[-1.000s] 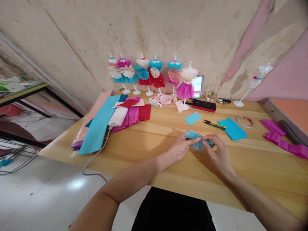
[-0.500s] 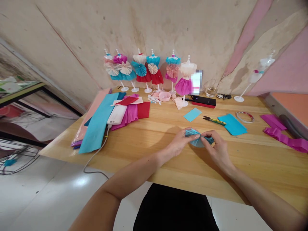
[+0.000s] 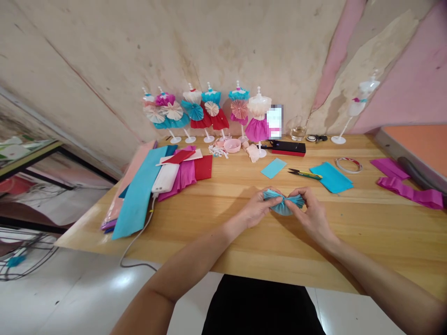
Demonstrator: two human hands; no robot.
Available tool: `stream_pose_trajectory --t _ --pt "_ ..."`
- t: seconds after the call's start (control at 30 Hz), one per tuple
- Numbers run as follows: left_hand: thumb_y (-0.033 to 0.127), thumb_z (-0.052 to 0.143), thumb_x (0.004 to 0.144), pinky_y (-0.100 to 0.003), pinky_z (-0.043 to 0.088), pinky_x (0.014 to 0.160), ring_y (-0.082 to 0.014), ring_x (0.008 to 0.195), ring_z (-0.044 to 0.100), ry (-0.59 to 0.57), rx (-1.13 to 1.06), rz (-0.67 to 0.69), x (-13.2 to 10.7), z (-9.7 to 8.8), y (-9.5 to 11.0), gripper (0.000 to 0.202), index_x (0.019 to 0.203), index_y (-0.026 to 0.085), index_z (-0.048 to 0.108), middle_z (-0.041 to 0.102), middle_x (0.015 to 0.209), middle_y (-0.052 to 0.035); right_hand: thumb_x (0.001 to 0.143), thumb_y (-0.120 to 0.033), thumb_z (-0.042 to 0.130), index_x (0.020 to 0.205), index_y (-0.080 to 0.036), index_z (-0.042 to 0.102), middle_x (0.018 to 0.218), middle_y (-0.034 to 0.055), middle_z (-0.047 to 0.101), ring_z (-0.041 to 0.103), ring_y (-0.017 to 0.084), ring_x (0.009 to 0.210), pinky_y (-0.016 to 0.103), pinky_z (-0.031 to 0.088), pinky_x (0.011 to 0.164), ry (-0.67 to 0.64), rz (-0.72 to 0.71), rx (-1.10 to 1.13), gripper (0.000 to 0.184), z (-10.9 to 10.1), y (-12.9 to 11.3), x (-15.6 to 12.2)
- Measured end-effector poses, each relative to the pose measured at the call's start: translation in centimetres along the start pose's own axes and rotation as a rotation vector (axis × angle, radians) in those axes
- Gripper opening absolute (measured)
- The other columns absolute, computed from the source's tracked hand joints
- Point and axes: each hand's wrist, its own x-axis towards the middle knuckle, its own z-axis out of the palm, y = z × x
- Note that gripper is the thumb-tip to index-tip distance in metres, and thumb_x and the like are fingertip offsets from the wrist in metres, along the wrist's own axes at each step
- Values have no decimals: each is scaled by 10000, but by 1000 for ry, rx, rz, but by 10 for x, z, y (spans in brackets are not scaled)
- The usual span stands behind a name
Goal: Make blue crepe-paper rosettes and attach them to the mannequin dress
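Observation:
Just above the wooden table, a blue pleated paper fan (image 3: 282,208) is spread between my hands, its folds gathered at the middle. My left hand (image 3: 260,208) pinches its left part, the thumb lying across the pleats. From the other side my right hand (image 3: 309,211) grips the right part, thumb and fingers meeting near the centre. Beyond them lie a light blue paper rectangle (image 3: 274,168), thread snips (image 3: 304,174) with a yellow-green handle, and a folded piece of blue crepe paper (image 3: 331,177).
Along the wall stand several small mannequins (image 3: 211,111) in paper dresses, with a pink bowl (image 3: 232,145) at their feet. Crepe paper sheets (image 3: 139,186) and a white power bank (image 3: 165,178) with a cable lie left. A magenta ruffled strip (image 3: 410,191) is at right.
The fan has opened slightly wider between my fingers, and both hands keep their hold. The camera view has shifted a little, moving the background objects left and mostly down in the picture.

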Motion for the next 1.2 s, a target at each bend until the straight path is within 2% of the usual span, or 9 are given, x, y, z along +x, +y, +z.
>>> stream_pose_trajectory --t 0.23,0.43,0.63,1.03,1.2 --pt "285 798 711 -282 406 828 -135 900 564 -5 -45 5 2 -1 -2 248 881 164 665 613 931 -15 849 -453 613 1008 -218 601 948 54 658 592 189 804 328 475 710 -21 66 65 284 -3 1 3" --pt "306 816 684 -278 395 813 -123 853 562 0 -7 -23 2 -3 -1 274 866 173 659 612 892 -2 835 -467 634 1048 -213 586 923 44 651 588 177 771 314 480 681 -46 138 154 336 -4 7 6" --pt "341 816 675 -290 387 842 -141 887 563 -5 114 -28 0 -3 3 319 891 166 659 609 925 -19 804 -470 670 1073 -206 578 959 55 662 614 194 801 344 508 713 -56 118 140 387 -6 11 10" --pt "352 825 653 -312 370 875 -153 869 575 -71 182 -71 -1 -5 8 336 894 162 687 645 892 -30 801 -449 685 1156 -219 559 1047 75 665 642 213 881 379 545 771 -119 150 228 441 -6 10 8" --pt "351 820 666 -312 374 868 -143 849 572 -68 171 -73 0 -6 5 322 879 154 681 641 878 -28 804 -456 680 1159 -215 553 986 61 657 631 200 848 373 545 762 -116 158 235 447 -5 9 8"
